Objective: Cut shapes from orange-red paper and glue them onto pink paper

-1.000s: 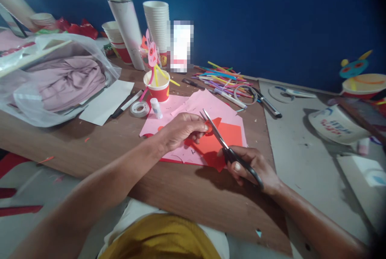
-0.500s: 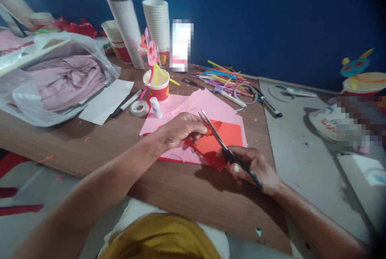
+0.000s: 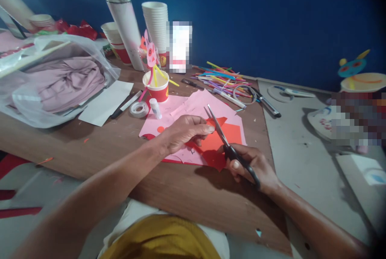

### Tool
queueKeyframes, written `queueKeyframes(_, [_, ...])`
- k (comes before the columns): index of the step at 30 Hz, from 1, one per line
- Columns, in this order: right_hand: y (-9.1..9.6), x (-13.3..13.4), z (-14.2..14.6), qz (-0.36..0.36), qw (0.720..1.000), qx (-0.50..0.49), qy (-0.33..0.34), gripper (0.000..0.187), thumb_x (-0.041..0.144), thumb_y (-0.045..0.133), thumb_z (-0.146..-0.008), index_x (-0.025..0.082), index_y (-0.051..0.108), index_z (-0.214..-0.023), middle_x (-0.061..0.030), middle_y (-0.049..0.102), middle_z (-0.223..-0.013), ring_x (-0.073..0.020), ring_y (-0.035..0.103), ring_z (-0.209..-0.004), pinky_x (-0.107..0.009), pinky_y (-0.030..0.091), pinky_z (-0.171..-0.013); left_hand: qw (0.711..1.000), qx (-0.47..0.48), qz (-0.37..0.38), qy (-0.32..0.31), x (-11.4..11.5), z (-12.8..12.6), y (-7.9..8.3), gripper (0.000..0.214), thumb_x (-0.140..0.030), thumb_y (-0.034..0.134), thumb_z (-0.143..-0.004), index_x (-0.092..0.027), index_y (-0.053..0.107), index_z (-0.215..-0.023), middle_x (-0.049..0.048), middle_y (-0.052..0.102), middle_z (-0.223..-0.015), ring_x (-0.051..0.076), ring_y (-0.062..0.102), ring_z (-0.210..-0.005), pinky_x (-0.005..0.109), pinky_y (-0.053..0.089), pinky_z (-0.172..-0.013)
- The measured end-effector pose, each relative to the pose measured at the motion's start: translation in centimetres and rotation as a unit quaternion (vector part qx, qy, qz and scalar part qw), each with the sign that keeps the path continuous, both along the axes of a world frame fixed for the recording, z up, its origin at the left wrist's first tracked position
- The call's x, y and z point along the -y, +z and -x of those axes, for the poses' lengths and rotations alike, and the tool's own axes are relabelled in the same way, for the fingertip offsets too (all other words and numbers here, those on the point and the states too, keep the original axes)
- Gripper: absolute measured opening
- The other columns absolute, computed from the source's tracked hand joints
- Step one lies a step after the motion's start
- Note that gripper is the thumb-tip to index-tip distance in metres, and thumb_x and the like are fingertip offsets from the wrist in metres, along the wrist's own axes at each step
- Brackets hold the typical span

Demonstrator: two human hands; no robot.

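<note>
My left hand [image 3: 183, 132] pinches a small piece of red paper [image 3: 211, 125] just above the table. My right hand [image 3: 251, 166] is closed round the black handles of a pair of scissors [image 3: 232, 150], whose blades point up and left into that red piece. Beneath both hands lie a larger red sheet [image 3: 224, 140] and pink paper sheets [image 3: 196, 108] on the wooden table [image 3: 181, 194].
A red paper cup with a pink figure and straws [image 3: 157, 84] stands behind the paper, with a tape roll [image 3: 139, 109], a glue stick [image 3: 155, 108] and a marker [image 3: 126, 104]. Coloured straws [image 3: 221, 79] and pens lie right. A plastic bag of cloth [image 3: 57, 80] fills the left.
The scissor blades have closed further and shifted slightly right into the red piece. My left hand has turned the small piece a little, and both hands stay over the paper.
</note>
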State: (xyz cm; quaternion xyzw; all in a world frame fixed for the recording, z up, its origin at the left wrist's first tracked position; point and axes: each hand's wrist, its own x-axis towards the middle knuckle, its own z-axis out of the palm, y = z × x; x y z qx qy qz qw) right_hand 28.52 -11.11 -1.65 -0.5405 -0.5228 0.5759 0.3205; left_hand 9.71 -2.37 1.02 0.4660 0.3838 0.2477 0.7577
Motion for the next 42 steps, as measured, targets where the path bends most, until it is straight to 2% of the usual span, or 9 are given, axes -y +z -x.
queueKeyframes(7, [0.0,0.1,0.2,-0.024,1.000,-0.010,-0.010,0.039,0.050,0.064,-0.069,0.014,0.056,-0.083,0.0041,0.049,-0.048,-0.0082,0.043,-0.039,-0.021,0.034,-0.040,0.999,0.008,-0.014,0.049,0.1,-0.3,-0.6,0.011,-0.021,0.063,-0.069,-0.014,0.054,-0.068,-0.0044,0.053,-0.058,0.005,0.048,-0.048,0.018,0.034,-0.046])
queueKeyframes(16, [0.0,0.1,0.4,-0.010,1.000,-0.005,-0.012,0.041,0.052,0.063,-0.068,0.015,0.056,-0.085,0.0043,0.049,-0.050,-0.0086,0.044,-0.039,-0.022,0.034,-0.040,0.998,0.003,-0.029,0.063,0.1,-0.4,-1.1,0.017,-0.029,0.065,-0.070,-0.014,0.059,-0.072,-0.0026,0.057,-0.064,0.004,0.049,-0.051,0.020,0.038,-0.055])
queueKeyframes(21, [-0.3,0.2,0.1,-0.019,1.000,-0.001,0.020,0.041,0.057,0.058,-0.071,0.016,0.053,-0.075,0.0028,0.049,-0.049,-0.0088,0.043,-0.041,-0.021,0.032,-0.040,0.995,-0.016,-0.063,0.079,0.2,-0.3,-0.7,0.012,-0.024,0.063,-0.068,-0.013,0.057,-0.066,-0.0030,0.054,-0.060,0.005,0.048,-0.052,0.021,0.038,-0.056])
queueKeyframes(28, [-0.3,0.2,-0.1,-0.032,0.999,0.003,0.040,0.044,0.059,0.056,-0.072,0.015,0.053,-0.077,0.0022,0.049,-0.051,-0.0090,0.043,-0.043,-0.021,0.031,-0.041,0.994,-0.042,-0.093,0.044,0.1,0.0,0.1,0.010,-0.021,0.060,-0.068,-0.012,0.058,-0.063,-0.0030,0.051,-0.055,0.006,0.045,-0.051,0.020,0.035,-0.053])
queueKeyframes(36, [-0.3,0.3,-0.2,-0.027,0.999,0.007,0.043,0.042,0.056,0.061,-0.070,0.015,0.054,-0.077,0.0032,0.048,-0.050,-0.0087,0.042,-0.042,-0.021,0.030,-0.041,0.994,-0.047,-0.098,0.025,-0.3,0.3,-0.1,0.009,-0.020,0.060,-0.067,-0.013,0.058,-0.061,-0.0032,0.051,-0.051,0.006,0.044,-0.049,0.020,0.033,-0.049])
queueKeyframes(42, [-0.1,0.2,0.0,-0.001,0.999,0.001,0.043,0.049,0.062,0.059,-0.068,0.014,0.055,-0.081,0.0034,0.046,-0.051,-0.0078,0.041,-0.040,-0.020,0.029,-0.039,0.995,-0.054,-0.088,0.010,-0.5,0.5,0.1,0.007,-0.018,0.059,-0.066,-0.012,0.061,-0.066,-0.0021,0.053,-0.052,0.007,0.047,-0.049,0.020,0.034,-0.049])
